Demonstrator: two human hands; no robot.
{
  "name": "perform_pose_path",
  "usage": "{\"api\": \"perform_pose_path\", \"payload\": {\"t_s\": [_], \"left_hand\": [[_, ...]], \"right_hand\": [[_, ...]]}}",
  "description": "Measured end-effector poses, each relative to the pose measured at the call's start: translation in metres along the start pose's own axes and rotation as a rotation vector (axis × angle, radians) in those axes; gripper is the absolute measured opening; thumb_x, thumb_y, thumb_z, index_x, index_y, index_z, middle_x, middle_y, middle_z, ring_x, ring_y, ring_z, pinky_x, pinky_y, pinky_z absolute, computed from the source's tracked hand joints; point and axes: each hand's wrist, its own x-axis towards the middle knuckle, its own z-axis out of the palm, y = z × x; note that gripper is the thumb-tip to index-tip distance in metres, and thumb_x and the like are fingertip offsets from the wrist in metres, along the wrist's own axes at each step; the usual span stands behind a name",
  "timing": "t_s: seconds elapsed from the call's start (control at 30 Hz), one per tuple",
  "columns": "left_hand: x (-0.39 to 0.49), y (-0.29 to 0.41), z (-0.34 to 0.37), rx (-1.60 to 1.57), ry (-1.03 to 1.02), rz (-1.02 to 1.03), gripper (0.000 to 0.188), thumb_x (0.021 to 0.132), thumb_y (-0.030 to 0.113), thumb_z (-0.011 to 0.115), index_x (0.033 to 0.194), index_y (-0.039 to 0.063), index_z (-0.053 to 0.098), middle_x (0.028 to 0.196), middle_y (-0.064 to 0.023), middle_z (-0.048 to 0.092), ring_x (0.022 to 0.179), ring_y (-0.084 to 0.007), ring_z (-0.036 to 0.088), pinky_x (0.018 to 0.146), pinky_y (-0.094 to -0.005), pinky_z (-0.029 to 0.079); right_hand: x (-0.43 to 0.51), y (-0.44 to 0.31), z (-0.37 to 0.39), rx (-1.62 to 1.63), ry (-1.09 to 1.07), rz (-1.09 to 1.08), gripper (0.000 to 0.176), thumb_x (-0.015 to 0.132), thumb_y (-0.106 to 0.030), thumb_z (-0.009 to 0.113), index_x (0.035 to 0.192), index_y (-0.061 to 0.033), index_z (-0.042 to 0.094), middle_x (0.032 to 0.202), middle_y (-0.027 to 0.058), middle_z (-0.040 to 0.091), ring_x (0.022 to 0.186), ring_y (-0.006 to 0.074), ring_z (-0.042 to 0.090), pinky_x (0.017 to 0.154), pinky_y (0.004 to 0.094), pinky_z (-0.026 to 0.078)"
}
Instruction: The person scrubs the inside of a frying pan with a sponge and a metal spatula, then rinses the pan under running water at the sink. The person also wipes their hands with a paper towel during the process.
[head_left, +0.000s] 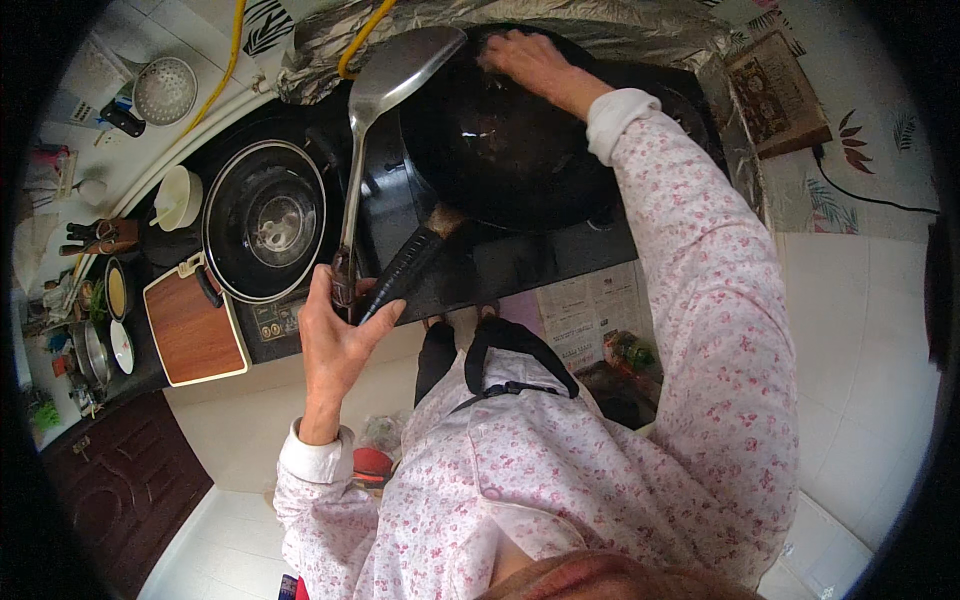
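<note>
My left hand (341, 337) is closed around the dark handle of a metal wok spatula (358, 157), whose broad blade points up over the stove. The same hand is at the black handle (401, 270) of a large dark wok (510, 150), with the thumb beside it. Over the far rim of the wok is my right hand (517, 64), its fingers bent down; whether they hold anything cannot be told. The wok's inside is dark, with a few shiny spots.
A black two-handled pan (281, 225) stands left on the stove, near a pale cup (180, 199) and a wood-patterned cutting board (195, 322). A perforated skimmer (165, 91) hangs on the tiled wall beside a yellow hose (225, 75). Crumpled foil (637, 26) lines the stove's back.
</note>
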Motion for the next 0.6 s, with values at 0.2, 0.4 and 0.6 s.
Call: {"api": "perform_pose_path", "payload": {"t_s": [0.2, 0.4, 0.6], "left_hand": [[0.001, -0.003, 0.001, 0.010, 0.016, 0.010, 0.044, 0.072, 0.015, 0.087, 0.094, -0.001, 0.052, 0.083, -0.0107, 0.068, 0.070, -0.0118, 0.062, 0.065, -0.0263, 0.051], [0.000, -0.001, 0.002, 0.026, 0.022, 0.024, 0.044, 0.072, 0.017, 0.086, 0.094, -0.001, 0.053, 0.081, -0.0091, 0.067, 0.070, -0.0107, 0.059, 0.064, -0.0259, 0.050], [0.001, -0.003, 0.001, 0.036, 0.018, 0.009, 0.045, 0.072, 0.018, 0.087, 0.095, -0.002, 0.053, 0.082, -0.0098, 0.067, 0.070, -0.0109, 0.059, 0.065, -0.0261, 0.050]], "right_hand": [[-0.044, 0.027, -0.013, 0.010, -0.312, 0.144, 0.030, 0.084, -0.005, 0.065, 0.113, -0.0112, 0.069, 0.121, 0.0102, 0.066, 0.106, 0.0316, 0.065, 0.085, 0.0440, 0.055], [-0.097, 0.020, -0.041, 0.160, -0.597, 0.130, 0.023, 0.086, -0.010, 0.062, 0.105, -0.0043, 0.073, 0.110, 0.0168, 0.071, 0.102, 0.0369, 0.068, 0.082, 0.0478, 0.056], [-0.121, -0.007, -0.054, 0.518, -0.678, -0.057, 0.024, 0.079, -0.003, 0.062, 0.100, 0.0001, 0.071, 0.100, 0.0236, 0.070, 0.099, 0.0384, 0.068, 0.081, 0.0457, 0.055]]}}
